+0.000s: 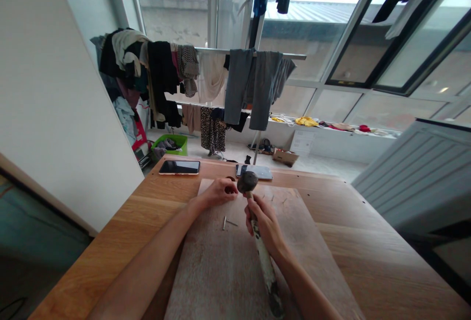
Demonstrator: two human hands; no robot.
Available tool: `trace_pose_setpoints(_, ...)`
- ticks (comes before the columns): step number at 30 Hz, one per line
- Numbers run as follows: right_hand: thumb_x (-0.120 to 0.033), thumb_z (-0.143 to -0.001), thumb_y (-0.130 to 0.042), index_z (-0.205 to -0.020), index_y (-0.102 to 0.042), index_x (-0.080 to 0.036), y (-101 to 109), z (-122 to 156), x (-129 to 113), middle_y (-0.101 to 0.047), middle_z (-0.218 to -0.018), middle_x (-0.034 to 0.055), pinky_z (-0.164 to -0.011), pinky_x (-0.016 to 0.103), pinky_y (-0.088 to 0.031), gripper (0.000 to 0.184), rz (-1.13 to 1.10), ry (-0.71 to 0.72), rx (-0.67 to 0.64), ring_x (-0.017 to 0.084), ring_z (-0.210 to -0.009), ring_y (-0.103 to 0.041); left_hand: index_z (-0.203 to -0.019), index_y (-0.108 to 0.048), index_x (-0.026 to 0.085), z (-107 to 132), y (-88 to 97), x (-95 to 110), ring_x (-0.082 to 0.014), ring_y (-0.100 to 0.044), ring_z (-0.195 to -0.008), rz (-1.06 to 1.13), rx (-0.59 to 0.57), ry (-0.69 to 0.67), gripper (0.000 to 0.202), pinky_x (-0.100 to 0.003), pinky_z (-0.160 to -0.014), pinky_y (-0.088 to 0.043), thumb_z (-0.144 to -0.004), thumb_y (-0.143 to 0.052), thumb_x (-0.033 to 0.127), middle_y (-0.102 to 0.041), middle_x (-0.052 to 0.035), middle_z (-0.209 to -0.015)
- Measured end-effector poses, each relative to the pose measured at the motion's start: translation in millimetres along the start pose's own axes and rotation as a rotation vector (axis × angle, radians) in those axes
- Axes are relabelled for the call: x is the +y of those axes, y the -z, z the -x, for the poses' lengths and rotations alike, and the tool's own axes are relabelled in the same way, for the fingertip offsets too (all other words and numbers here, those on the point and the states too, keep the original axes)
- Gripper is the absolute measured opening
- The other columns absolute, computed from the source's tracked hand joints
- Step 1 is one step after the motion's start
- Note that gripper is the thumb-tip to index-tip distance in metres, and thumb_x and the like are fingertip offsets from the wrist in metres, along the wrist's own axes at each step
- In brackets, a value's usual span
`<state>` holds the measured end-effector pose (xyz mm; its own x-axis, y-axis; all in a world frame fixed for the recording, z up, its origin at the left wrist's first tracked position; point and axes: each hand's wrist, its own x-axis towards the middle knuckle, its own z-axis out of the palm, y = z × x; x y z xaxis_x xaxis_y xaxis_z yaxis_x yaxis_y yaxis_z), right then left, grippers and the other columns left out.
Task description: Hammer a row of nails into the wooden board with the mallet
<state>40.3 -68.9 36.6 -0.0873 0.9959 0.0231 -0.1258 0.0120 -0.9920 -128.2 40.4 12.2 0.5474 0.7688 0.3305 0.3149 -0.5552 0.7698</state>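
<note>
My right hand (267,224) is wrapped round the handle of a hammer (247,182), whose dark head is raised just above the far end of a grey wooden board (221,271). My left hand (220,192) rests on the board to the left of the hammer head, its fingers pinched together on something too small to make out. Two loose nails (228,222) lie on the board between my hands. A few more nails (274,197) stand in the board near its far right part.
The board lies on a wooden table (368,261). Two phones, a dark one (179,167) and a lighter one (255,171), lie at the table's far edge. Beyond stand a clothes rack (239,79), a green basket (171,143) and large windows. A white wall (55,104) is on the left.
</note>
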Motion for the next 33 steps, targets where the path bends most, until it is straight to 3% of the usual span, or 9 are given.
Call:
trace_pose_setpoints(4, -0.060, -0.081, -0.061, -0.094, -0.055, -0.018, -0.2, 0.8, 0.9, -0.048, -0.059, -0.0084, -0.029, 0.017, -0.032, 0.044, 0.011, -0.058, 0.001, 0.007, -0.033, -0.045, -0.076, -0.070, 0.011, -0.8, 0.9, -0.7, -0.0080, -0.048, -0.062, -0.023, -0.035, -0.040, 0.012, -0.019, -0.058, -0.036, -0.071, -0.061, 0.005, -0.056, 0.0026, -0.068)
trace_pose_setpoints(11, -0.061, -0.081, -0.061, -0.098, -0.056, -0.018, -1.1, -0.2, 3.7, -0.048, -0.058, -0.0088, -0.028, 0.017, -0.031, 0.046, -0.002, -0.059, -0.011, 0.007, -0.032, -0.045, -0.075, -0.064, 0.013, -1.1, 4.1, 0.2, -0.0093, -0.048, -0.063, -0.050, -0.062, -0.008, 0.001, -0.020, -0.059, -0.036, -0.074, -0.063, 0.012, -0.053, 0.0030, -0.070)
trace_pose_setpoints(14, -0.060, -0.082, -0.060, -0.097, -0.056, -0.018, -0.9, 0.0, 2.6, -0.049, -0.059, -0.0084, -0.029, 0.017, -0.031, 0.044, -0.013, -0.042, -0.002, 0.006, -0.033, -0.045, -0.089, -0.061, 0.015, 1.3, 15.4, 7.9, -0.0106, -0.050, -0.066, -0.134, -0.112, 0.056, 0.023, -0.021, -0.060, -0.040, -0.072, -0.073, 0.025, -0.054, 0.0013, -0.084)
trace_pose_setpoints(17, -0.058, -0.084, -0.059, -0.092, -0.055, -0.019, -0.3, 1.1, -1.7, -0.049, -0.059, -0.0079, -0.030, 0.017, -0.031, 0.040, -0.028, 0.001, 0.021, 0.006, -0.034, -0.045, -0.096, -0.060, 0.018, 5.3, 26.5, 23.5, -0.0126, -0.051, -0.072, -0.275, -0.285, 0.101, 0.037, -0.023, -0.063, -0.042, -0.065, -0.078, 0.029, -0.052, 0.0003, -0.093)
trace_pose_setpoints(20, -0.057, -0.084, -0.060, -0.086, -0.053, -0.020, 1.1, 1.7, -4.8, -0.050, -0.059, -0.0077, -0.030, 0.017, -0.029, 0.038, -0.032, 0.016, 0.057, 0.006, -0.033, -0.045, -0.083, -0.064, 0.019, 8.7, 27.9, 41.6, -0.0138, -0.050, -0.068, -0.364, -0.503, 0.134, 0.030, -0.024, -0.057, -0.038, -0.059, -0.080, 0.028, -0.052, 0.0013, -0.084)
trace_pose_setpoints(23, -0.057, -0.084, -0.061, -0.085, -0.053, -0.020, 2.6, 1.3, -4.9, -0.049, -0.059, -0.0076, -0.031, 0.017, -0.030, 0.038, -0.025, 0.016, 0.078, 0.006, -0.033, -0.045, -0.070, -0.065, 0.019, 10.2, 20.2, 55.3, -0.0132, -0.047, -0.061, -0.371, -0.604, 0.161, 0.023, -0.025, -0.050, -0.033, -0.054, -0.081, 0.022, -0.052, 0.0011, -0.078)
trace_pose_setpoints(29, -0.059, -0.082, -0.062, -0.085, -0.054, -0.020, 3.0, 0.8, -4.4, -0.049, -0.058, -0.0077, -0.031, 0.018, -0.030, 0.041, -0.025, 0.022, 0.082, 0.006, -0.033, -0.045, -0.052, -0.061, 0.018, 11.0, 7.2, 64.6, -0.0115, -0.042, -0.052, -0.366, -0.546, 0.119, 0.020, -0.027, -0.048, -0.032, -0.050, -0.080, 0.012, -0.054, 0.0007, -0.069)
trace_pose_setpoints(33, -0.059, -0.082, -0.061, -0.085, -0.053, -0.020, 3.8, 1.2, -4.2, -0.049, -0.059, -0.0078, -0.030, 0.017, -0.029, 0.040, -0.032, 0.017, 0.086, 0.006, -0.033, -0.045, -0.062, -0.064, 0.018, 7.5, 18.9, 56.2, -0.0133, -0.048, -0.055, -0.395, -0.487, 0.173, 0.011, -0.026, -0.050, -0.033, -0.060, -0.074, 0.016, -0.058, 0.0010, -0.065)
